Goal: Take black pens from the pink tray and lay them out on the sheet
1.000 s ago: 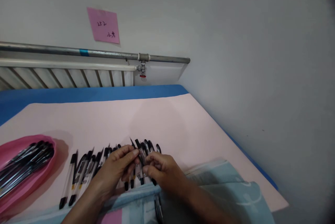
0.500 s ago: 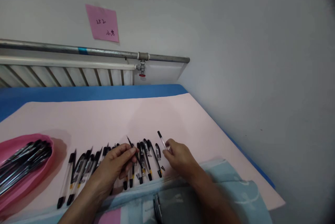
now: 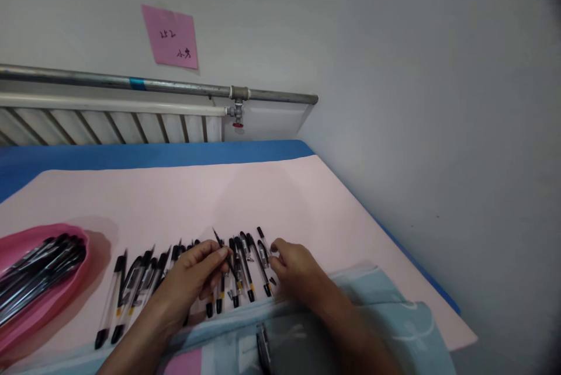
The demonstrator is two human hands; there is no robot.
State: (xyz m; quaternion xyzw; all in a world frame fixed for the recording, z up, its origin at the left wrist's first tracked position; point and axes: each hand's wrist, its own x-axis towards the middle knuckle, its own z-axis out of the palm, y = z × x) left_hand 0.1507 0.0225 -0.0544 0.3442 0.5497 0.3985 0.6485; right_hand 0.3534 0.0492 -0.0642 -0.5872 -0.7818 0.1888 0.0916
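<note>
My left hand pinches a slim black pen refill, its fine tip pointing up and away. To the right, my right hand hovers over the sheet with thumb and forefinger apart. Just left of those fingers lies a clear pen barrel with a black end; its lower part is partly hidden. Between the hands is a row of clear pens with black ends, and a loose pen cap sits by the right fingertips. More clear pens lie left of and partly behind my left hand.
A pink basket full of black refills or pens stands at the left. Pale pink sheeting covers a blue tabletop. Light-blue cloth drapes the near edge. Behind are a radiator, a pipe and a wall on the right.
My right hand has moved slightly left and down, lowering the clear barrel beside the other pens, and its fingers have parted. The left hand stays still with the refill.
</note>
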